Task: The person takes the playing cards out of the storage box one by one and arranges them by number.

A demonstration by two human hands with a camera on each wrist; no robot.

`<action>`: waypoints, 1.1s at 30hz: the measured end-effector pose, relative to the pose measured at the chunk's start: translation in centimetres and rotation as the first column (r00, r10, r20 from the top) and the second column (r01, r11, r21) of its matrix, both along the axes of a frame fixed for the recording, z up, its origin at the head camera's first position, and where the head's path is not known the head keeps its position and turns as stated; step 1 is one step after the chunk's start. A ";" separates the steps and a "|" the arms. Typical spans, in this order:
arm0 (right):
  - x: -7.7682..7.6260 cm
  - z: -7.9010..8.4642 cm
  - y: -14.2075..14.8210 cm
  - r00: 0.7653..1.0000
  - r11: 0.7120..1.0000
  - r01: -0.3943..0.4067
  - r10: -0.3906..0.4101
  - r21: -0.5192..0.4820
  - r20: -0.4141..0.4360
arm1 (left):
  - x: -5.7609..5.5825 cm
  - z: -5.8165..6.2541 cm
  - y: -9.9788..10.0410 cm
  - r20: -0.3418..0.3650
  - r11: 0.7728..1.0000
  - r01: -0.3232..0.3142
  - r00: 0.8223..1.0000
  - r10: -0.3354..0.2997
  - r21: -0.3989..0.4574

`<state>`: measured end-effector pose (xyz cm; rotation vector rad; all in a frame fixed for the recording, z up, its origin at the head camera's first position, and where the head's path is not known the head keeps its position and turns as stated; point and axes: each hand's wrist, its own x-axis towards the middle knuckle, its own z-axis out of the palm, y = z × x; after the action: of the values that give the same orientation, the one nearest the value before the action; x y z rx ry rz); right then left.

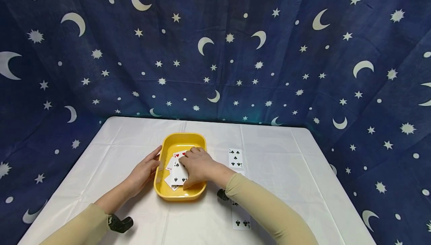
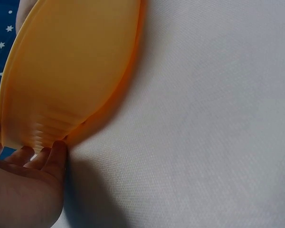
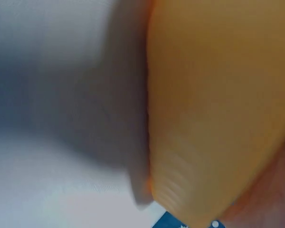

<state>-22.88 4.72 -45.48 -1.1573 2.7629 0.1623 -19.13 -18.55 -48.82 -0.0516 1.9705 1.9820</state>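
A yellow tray (image 1: 180, 197) with rounded corners holds several overlapping playing cards. On top shows a spade card marked 4 (image 1: 177, 175); a heart card (image 1: 176, 156) lies partly under it. My right hand (image 1: 199, 165) reaches over the tray's right side and grips the spade card, thumb at its lower edge and fingers near its top, covering its right part. My left hand (image 1: 145, 172) rests against the tray's left outer wall. In the left wrist view, the left hand's fingers (image 2: 57, 159) touch the ribbed end of that wall.
Right of the tray, a five of clubs (image 1: 235, 158) lies on the white-covered table (image 1: 276, 155). Nearer stands another club card (image 1: 241, 217), partly hidden by the right sleeve (image 1: 266, 204). A dark blue curtain (image 1: 229, 65) with moons and stars hangs behind the table.
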 end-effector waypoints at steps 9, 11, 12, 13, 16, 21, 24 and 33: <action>-0.7 2.5 1.4 1.000 0.995 0.018 -0.017 -0.097 0.008 | -0.2 -0.1 -0.1 -0.004 1.000 0.004 1.000 -0.004 0.000; -0.7 3.1 1.8 1.000 0.994 0.011 -0.011 -0.106 -0.007 | -0.2 -0.1 -0.1 -0.004 1.000 0.006 1.000 -0.006 0.001; -0.7 3.5 2.0 1.000 0.994 0.005 -0.007 -0.110 -0.015 | -0.2 -0.2 -0.1 -0.004 1.000 0.007 1.000 -0.007 0.003; -0.6 3.9 2.3 1.000 0.993 0.001 -0.004 -0.118 -0.021 | -0.3 -0.2 -0.1 -0.003 1.000 0.006 1.000 -0.006 0.006; -0.4 4.9 3.2 0.999 0.989 -0.005 0.000 -0.146 -0.033 | -0.3 -0.3 0.0 0.007 1.000 -0.005 1.000 0.005 -0.001; 0.2 6.2 5.4 0.999 0.978 0.015 -0.022 -0.209 -0.031 | -0.3 -0.2 0.1 0.014 1.000 -0.012 1.000 0.012 -0.008; 0.5 6.7 7.1 0.998 0.969 0.032 -0.043 -0.244 -0.039 | -0.3 -0.2 0.1 0.014 1.000 -0.011 1.000 0.011 -0.007; 1.7 7.4 12.0 0.991 0.954 0.100 -0.121 -0.281 -0.057 | -0.2 -0.2 0.1 0.017 1.000 -0.013 1.000 0.013 -0.009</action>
<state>-21.16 16.69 -38.05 -1.0685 2.9788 -0.2074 -19.37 -18.48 -49.07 -0.0830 1.9731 1.9744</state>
